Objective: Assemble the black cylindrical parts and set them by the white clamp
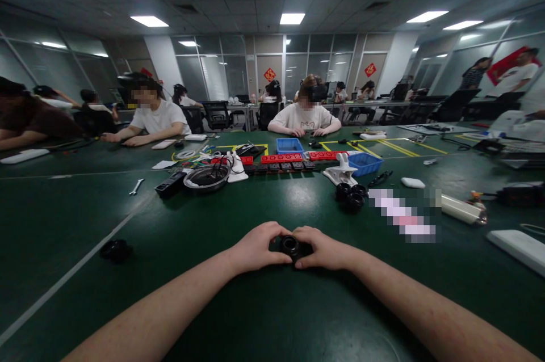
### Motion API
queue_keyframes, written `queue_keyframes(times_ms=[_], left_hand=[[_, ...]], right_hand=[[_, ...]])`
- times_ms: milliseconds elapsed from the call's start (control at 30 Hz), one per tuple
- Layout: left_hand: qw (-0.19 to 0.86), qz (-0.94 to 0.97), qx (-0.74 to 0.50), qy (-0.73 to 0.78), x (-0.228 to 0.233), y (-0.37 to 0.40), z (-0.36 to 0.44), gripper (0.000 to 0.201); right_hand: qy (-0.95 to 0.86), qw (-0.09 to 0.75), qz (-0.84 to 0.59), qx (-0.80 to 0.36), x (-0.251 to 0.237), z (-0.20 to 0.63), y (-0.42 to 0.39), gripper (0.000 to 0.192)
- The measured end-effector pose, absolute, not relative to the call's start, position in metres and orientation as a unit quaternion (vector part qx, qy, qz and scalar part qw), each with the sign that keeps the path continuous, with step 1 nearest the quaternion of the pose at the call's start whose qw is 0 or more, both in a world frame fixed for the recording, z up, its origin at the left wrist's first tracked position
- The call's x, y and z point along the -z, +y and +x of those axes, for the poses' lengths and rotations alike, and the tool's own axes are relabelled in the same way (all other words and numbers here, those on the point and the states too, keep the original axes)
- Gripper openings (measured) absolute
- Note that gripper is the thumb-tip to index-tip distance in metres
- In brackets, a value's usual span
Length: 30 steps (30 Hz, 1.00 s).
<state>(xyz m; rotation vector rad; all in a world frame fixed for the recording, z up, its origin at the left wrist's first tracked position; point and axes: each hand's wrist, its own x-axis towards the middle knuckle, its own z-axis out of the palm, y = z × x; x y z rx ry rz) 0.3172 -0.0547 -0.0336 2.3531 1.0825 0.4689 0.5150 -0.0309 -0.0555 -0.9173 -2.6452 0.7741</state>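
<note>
Item in hand: one small black ring-shaped part point(290, 245), round with a central hole, resting on or just above the green bench point(264, 305) near its front edge, midway between the two forearms. Left hand point(255, 247): closed on the part's left side, fingers curled over the top, thumb low against the bench. Right hand point(324, 249): closed on the right side in mirror pose, fingertips meeting those of the left hand over the part. Both forearms run in from the lower corners, wrists low, elbows out of view. Progress, as a judgement: the part appears mid-handling, pressed or twisted between both hands; whether it is one piece or two being joined cannot be told. Stock apparently untouched: a cluster of similar black rings point(351, 194) further back on the right, and one more black round piece point(116, 249) well apart on the left. Other entries: white clamp-like fixture point(340, 172), blue tray point(365, 163), red strips point(281, 158), round dish point(206, 177), small wrench point(136, 186), white cylinder point(462, 210). Seated people work at the far side.
</note>
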Motion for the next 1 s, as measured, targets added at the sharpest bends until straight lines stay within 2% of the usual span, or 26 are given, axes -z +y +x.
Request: queue_keyframes(times_ms=[400,600,767,900,1000], left_hand=[[0.263,0.855,-0.178,0.409,0.035,-0.056,0.319,0.037],[0.249,0.844,-0.186,0.437,0.037,-0.058,0.322,0.037],[0.200,0.809,-0.203,0.514,0.041,-0.065,0.331,0.038],[0.134,0.780,-0.222,0.569,0.045,-0.070,0.337,0.035],[0.131,0.785,-0.225,0.562,0.046,-0.069,0.336,0.034]], right_hand=[[-0.902,0.129,-0.290,-0.293,0.056,0.515,-0.029,0.025],[-0.875,0.142,-0.364,-0.285,0.066,0.514,-0.027,0.030],[-0.855,0.149,-0.457,-0.194,0.073,0.502,-0.037,0.038],[-0.838,0.157,-0.516,-0.082,0.073,0.491,-0.050,0.030],[-0.844,0.151,-0.513,-0.037,0.071,0.489,-0.055,0.030]])
